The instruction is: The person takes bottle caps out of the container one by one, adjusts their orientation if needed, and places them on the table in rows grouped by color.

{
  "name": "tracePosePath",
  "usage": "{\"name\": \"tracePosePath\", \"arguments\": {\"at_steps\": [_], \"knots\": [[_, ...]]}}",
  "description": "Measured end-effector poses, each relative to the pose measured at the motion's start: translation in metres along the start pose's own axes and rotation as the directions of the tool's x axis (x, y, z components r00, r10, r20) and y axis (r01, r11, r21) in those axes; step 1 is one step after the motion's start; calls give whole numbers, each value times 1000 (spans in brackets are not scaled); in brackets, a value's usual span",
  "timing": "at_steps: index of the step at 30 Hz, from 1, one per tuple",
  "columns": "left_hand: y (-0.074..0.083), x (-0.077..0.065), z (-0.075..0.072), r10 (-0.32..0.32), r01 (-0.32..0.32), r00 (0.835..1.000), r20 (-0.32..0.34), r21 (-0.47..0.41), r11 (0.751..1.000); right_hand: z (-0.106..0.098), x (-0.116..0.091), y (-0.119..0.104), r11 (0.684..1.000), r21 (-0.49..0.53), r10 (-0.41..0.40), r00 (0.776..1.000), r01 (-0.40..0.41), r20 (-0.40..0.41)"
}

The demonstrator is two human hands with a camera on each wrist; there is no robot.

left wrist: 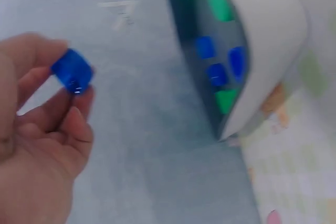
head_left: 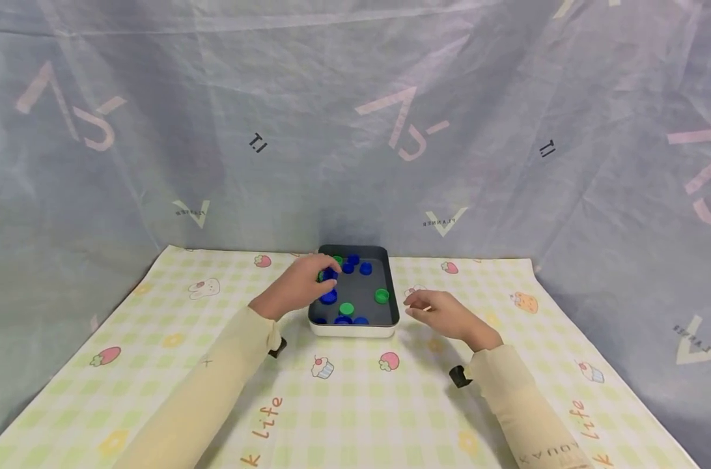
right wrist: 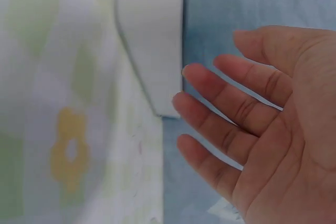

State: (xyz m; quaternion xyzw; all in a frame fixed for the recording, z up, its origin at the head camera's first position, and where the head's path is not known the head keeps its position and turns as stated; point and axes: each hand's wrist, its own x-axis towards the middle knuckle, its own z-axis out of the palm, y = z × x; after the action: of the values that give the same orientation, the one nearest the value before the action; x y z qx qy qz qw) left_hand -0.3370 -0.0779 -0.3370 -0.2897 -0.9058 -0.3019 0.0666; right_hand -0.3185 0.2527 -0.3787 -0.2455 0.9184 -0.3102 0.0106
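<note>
My left hand (head_left: pixel 299 281) is over the left side of a tray (head_left: pixel 353 331) that is white outside and dark grey inside. Between its thumb and fingertips it pinches a blue bottle cap (left wrist: pixel 72 71), above the tray's rim. Several blue and green caps are scattered in the tray, among them a green cap (head_left: pixel 381 296) near the right wall and another green cap (head_left: pixel 346 309) towards the front. Just right of the tray, my right hand (head_left: pixel 446 314) hovers with relaxed, slightly bent fingers (right wrist: pixel 231 98) and an empty palm.
A checked tablecloth (head_left: pixel 355 404) printed with strawberries, cupcakes and flowers covers the table. Behind the tray hangs a grey-blue curtain (head_left: pixel 308 182), which also closes off both sides. Dark straps (head_left: pixel 460 376) show below the cream sleeves.
</note>
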Motion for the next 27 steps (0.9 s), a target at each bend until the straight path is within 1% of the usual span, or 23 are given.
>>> {"name": "tracePosePath", "arguments": {"at_steps": [2,5,7,8,9,10,11,13,14,15,16,17,18,19,20,21,23,24,25,27], "knots": [[5,-11,-10,39,-44,995,-87,-49,998,-1,0,-8,1000,15,-21,1000,21,-15],[8,-28,-18,74,-102,979,-190,-139,985,0,-1,-17,998,16,-53,998,53,-25],[8,-40,-21,77,-132,972,-222,-245,960,2,-3,-21,997,8,-75,997,75,-14],[8,-45,-22,73,-145,970,-231,-313,938,3,-3,-22,997,7,-83,997,83,-5],[8,-50,-23,75,-166,969,-235,-396,903,4,-4,-24,996,9,-91,996,91,3],[7,-54,-24,74,-184,968,-239,-480,858,5,-5,-26,995,11,-97,995,97,11],[7,-58,-25,77,-206,967,-243,-567,797,5,-5,-28,995,11,-103,995,103,14],[7,-63,-27,88,-242,966,-245,-725,645,6,-7,-31,994,1,-111,994,111,16],[8,-64,-27,100,-258,964,-246,-783,566,7,-8,-33,993,-2,-115,993,115,16],[8,-65,-27,112,-268,963,-245,-823,500,7,-9,-35,993,-7,-118,993,118,15],[9,-65,-27,117,-270,963,-244,-851,449,7,-9,-38,992,-18,-124,992,124,14],[10,-64,-27,125,-270,963,-240,-871,410,7,-10,-41,990,-29,-135,991,135,14],[10,-64,-26,131,-268,963,-235,-881,390,7,-11,-44,988,-40,-149,989,149,16],[11,-64,-26,135,-266,963,-231,-879,396,7,-11,-49,985,-46,-164,986,164,19],[12,-64,-25,136,-263,965,-226,-873,411,7,-11,-53,982,-50,-179,984,180,23],[12,-64,-24,132,-256,966,-221,-863,436,8,-12,-57,979,-55,-194,981,195,26],[13,-65,-21,114,-237,972,-208,-832,502,9,-12,-65,972,-60,-223,974,225,38],[12,-65,-20,101,-224,974,-202,-811,540,10,-12,-69,971,-59,-229,973,231,44],[12,-66,-19,90,-211,977,-195,-792,573,11,-12,-71,971,-57,-231,972,233,50],[12,-68,-17,53,-171,983,-177,-758,629,13,-12,-75,970,-52,-235,970,238,63]]}}
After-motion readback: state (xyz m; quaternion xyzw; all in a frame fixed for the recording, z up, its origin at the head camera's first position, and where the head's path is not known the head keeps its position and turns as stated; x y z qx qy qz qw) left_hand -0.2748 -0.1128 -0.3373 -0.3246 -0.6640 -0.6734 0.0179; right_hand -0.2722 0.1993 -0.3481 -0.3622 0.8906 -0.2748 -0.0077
